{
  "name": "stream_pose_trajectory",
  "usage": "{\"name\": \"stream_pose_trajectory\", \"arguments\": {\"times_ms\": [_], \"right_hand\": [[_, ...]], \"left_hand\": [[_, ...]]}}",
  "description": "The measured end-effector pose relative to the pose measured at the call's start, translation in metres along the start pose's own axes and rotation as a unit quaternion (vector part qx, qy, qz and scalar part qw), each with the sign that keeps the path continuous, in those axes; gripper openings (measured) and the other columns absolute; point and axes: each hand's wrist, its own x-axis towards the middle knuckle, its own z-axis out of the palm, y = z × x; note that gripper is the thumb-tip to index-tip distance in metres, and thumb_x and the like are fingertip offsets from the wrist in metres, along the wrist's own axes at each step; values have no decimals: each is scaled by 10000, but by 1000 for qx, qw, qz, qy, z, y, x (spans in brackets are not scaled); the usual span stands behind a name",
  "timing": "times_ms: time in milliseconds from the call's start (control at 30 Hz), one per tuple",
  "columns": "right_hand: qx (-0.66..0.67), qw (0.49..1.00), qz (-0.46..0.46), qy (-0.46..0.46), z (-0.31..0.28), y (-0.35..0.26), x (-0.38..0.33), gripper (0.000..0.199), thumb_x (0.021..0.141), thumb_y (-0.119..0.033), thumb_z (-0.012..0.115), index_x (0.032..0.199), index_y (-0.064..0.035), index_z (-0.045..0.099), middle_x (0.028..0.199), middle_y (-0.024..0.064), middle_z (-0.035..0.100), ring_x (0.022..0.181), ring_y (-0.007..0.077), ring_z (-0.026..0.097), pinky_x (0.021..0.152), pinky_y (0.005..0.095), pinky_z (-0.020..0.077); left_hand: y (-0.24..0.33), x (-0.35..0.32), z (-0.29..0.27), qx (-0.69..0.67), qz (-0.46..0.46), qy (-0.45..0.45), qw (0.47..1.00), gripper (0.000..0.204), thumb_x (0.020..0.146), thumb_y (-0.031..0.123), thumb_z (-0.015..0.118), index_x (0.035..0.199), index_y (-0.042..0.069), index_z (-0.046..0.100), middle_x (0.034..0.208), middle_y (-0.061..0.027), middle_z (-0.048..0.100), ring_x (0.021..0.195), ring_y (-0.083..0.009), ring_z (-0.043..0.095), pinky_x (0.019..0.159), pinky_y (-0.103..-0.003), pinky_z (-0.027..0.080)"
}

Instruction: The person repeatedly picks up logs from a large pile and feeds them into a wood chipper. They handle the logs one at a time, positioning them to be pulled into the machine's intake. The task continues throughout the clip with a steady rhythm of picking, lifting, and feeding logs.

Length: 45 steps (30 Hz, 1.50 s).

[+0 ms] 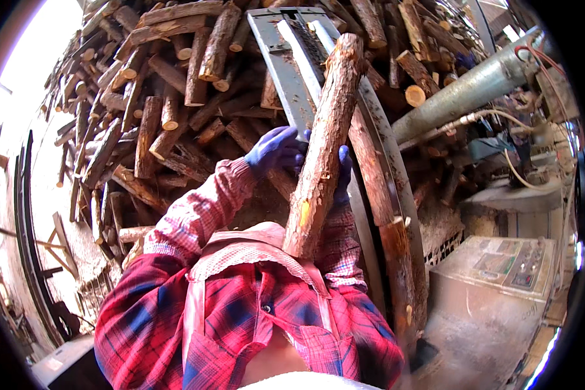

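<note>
Nearest to my camera is the wearer's plaid shirt (146, 312), red and dark blue, with a pale red apron (240, 261) over the chest. Just past it, in front of the apron, I see the bark-covered log (325, 146): it slants up and slightly right through the middle of my view, its lower end by the apron's bib and its upper end over the metal chute.

The left hand (274, 151), gloved in purple-blue, is at the log's left side with its fingers bent; the tips pass out of sight by the bark, so I cannot tell whether that grip is closed on the wood. The right hand (343, 179), in the same glove colour, is clamped on the log from the right and behind (the trunk hides most of its palm from me).

To the right, the grey metal chute (281, 71) runs lengthwise, carrying a reddish log (370, 166) and, nearer me, a darker log (396, 257). Right of that stands a dusty machine cabinet (458, 289) with a control panel (530, 263) of knobs on top.

Farther off, a thick grey-green cylinder (465, 91) slants across the upper right, and a big log pile (153, 133) fills the background.
</note>
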Motion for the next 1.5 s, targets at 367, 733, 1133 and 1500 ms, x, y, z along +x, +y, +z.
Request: {"name": "stream_pose_trajectory", "arguments": {"times_ms": [367,733,1133,1500], "right_hand": [[-656,726,-159,130,-4,55,-10,924,703,-340,804,1387,32,305,1253,175,516,1165,248,495,979,345,410],[-748,537,-384,72,39,-139,191,956,601,-405,838,1346,6,403,1171,194,597,1044,276,601,900,365,472],[-877,468,12,110,-93,-152,260,975,533,-509,828,1253,47,479,1172,231,576,1092,344,551,950,438,427],[-975,97,-121,156,-80,-123,192,964,693,-579,710,1348,53,393,1349,280,426,1239,367,442,1057,428,360]], "left_hand": [[6,34,-5,-30,179,175,968,486,783,209,748,1177,7,547,1041,-66,630,900,-167,601,812,-317,492],[143,47,45,374,406,162,818,793,781,408,738,1350,-31,402,1338,-178,477,1274,-259,430,1060,-364,336],[-197,-390,-293,136,-111,753,635,486,828,362,698,1077,-50,633,999,-114,672,819,-216,626,784,-328,500],[-418,-469,-164,-287,-179,677,654,311,818,438,638,769,135,584,554,-7,482,457,-154,437,435,-311,330]]}}
